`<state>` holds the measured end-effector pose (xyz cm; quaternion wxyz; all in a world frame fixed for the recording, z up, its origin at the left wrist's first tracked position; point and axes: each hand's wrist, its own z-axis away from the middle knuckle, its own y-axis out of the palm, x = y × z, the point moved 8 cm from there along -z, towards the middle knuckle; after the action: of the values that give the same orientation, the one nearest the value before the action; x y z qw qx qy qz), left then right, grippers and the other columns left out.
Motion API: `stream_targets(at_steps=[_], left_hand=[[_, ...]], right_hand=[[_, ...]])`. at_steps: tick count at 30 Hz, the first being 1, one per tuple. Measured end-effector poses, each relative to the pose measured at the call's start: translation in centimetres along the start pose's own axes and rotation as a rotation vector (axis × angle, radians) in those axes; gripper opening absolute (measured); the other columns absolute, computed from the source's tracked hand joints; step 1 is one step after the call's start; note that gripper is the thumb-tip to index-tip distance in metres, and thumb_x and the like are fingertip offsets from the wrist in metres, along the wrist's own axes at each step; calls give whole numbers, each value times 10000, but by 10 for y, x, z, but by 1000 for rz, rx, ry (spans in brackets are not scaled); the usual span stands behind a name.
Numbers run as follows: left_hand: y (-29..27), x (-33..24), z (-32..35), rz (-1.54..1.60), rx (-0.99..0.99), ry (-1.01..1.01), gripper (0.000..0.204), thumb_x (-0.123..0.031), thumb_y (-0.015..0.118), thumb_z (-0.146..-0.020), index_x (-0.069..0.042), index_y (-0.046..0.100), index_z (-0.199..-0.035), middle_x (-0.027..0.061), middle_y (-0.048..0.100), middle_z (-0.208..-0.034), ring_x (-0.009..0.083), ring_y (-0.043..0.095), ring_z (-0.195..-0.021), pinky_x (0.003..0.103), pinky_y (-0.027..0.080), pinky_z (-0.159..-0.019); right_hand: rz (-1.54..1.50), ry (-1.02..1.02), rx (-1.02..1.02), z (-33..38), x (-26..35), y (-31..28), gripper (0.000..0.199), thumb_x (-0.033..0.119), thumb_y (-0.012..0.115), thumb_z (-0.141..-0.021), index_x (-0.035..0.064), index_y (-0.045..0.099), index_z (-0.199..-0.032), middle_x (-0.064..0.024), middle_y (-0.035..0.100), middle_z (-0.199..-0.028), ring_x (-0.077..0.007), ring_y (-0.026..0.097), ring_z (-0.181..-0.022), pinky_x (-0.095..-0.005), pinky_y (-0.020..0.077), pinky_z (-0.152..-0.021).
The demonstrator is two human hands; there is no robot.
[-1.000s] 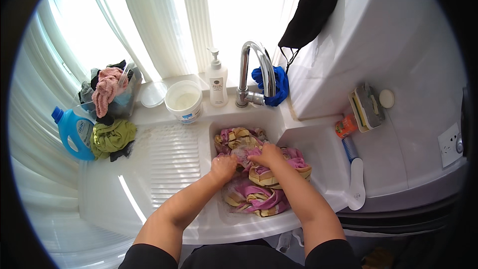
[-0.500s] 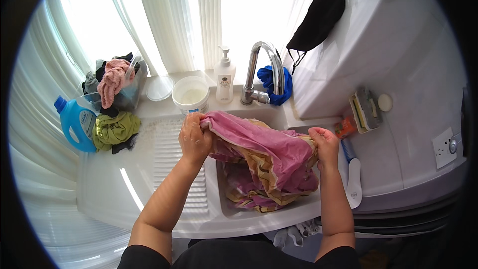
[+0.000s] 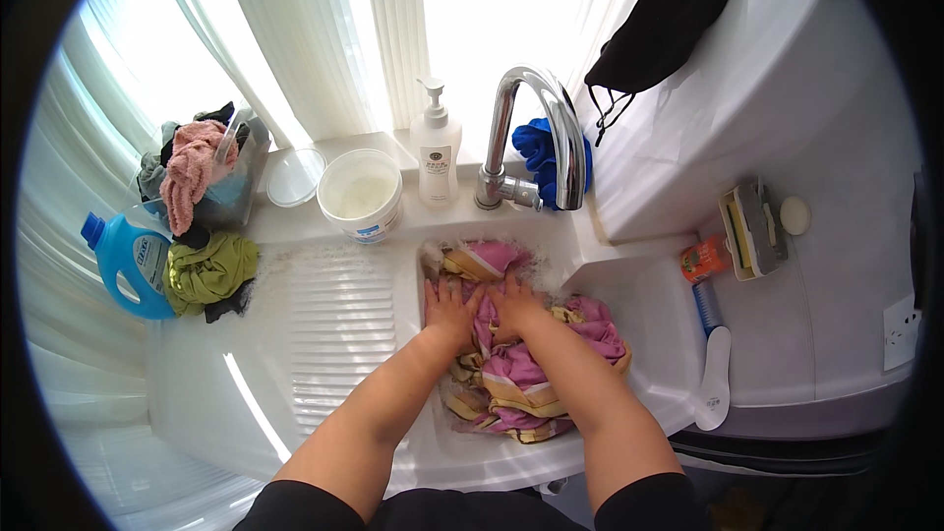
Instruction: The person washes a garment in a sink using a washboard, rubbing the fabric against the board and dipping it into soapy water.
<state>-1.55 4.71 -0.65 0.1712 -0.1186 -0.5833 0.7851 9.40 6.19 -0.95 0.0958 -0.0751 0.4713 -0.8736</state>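
Note:
A wet pink cloth with yellow and brown striped parts (image 3: 521,374) lies bunched in the white sink basin (image 3: 629,413), with suds around its far end. My left hand (image 3: 452,313) presses down on it near the basin's left wall, fingers stretched forward and apart. Beside it, my right hand (image 3: 514,309) pushes into the same cloth with its fingers extended; some fingertips are sunk among the folds. A chrome faucet (image 3: 506,108) arches above the basin's far side, a blue cloth (image 3: 539,152) behind it.
A ribbed washboard (image 3: 342,334) adjoins the basin's left. Behind stand a white tub (image 3: 379,221), a pump bottle (image 3: 438,152) and a clothes-filled bin (image 3: 251,152). A blue detergent jug (image 3: 138,265) and green cloth (image 3: 211,270) sit left; a blue-and-white brush (image 3: 716,374) lies right.
The cloth, earlier stretched up between both hands, is down in the basin. Both hands have lowered, come close together and let go of its edges. The view has shifted slightly.

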Motion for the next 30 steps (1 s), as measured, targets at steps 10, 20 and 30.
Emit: stream_targets(at_steps=[10,20,30], left_hand=[[82,-6,-55,78,480,13,454,-375,695,-771,-165,702,-1174,125,655,-1245,263,619,-1171,476,465,-985],[-18,5,2,232,-172,-13,329,-129,624,-779,-115,703,-1098,179,691,-1076,323,663,-1018,458,535,-839],[-123,71,83,2126,-330,-182,175,-28,551,-894,49,633,-1027,150,674,-970,232,680,-831,377,589,-736]], right_hand=[[44,-106,301,-54,3,51,395,323,707,-718,89,759,-1032,-145,691,-1161,-318,655,-1081,-411,520,-928],[-165,-87,-403,25,1,-29,320,160,747,-683,107,679,-991,-162,610,-1069,-337,618,-1035,-424,505,-900],[-1764,-123,-716,184,-106,-96,323,23,695,-772,29,580,-1074,-126,658,-1004,-199,672,-868,-332,568,-759]])
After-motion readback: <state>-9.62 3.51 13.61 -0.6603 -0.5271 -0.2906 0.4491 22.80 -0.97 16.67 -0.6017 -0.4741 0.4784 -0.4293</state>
